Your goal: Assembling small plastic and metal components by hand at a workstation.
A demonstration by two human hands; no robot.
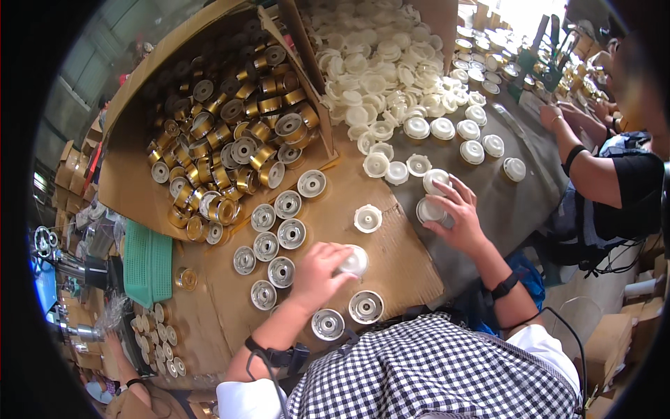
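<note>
My left hand (319,274) is closed on the edge of a white plastic cap (355,260), low over the cardboard; whether a metal cup sits under it is hidden. On the grey tabletop to the right, the fingers of my right hand (459,215) curl round a white-capped round piece (428,211). Its fingertips reach close to another white cap (436,180) just beyond. A loose white cap (368,218) lies between my hands. Silvery round metal cups (280,272) stand hollow side up in rows left of my left hand, and two more, including one cup (366,307), are near my apron.
A tilted cardboard box (125,167) full of gold and silver cups stands far left. Beyond my hands lies a heap of white caps (391,63). Several capped pieces (472,152) sit at right. A green basket (148,265) stands left. Co-workers' arms (593,167) show at right and lower left.
</note>
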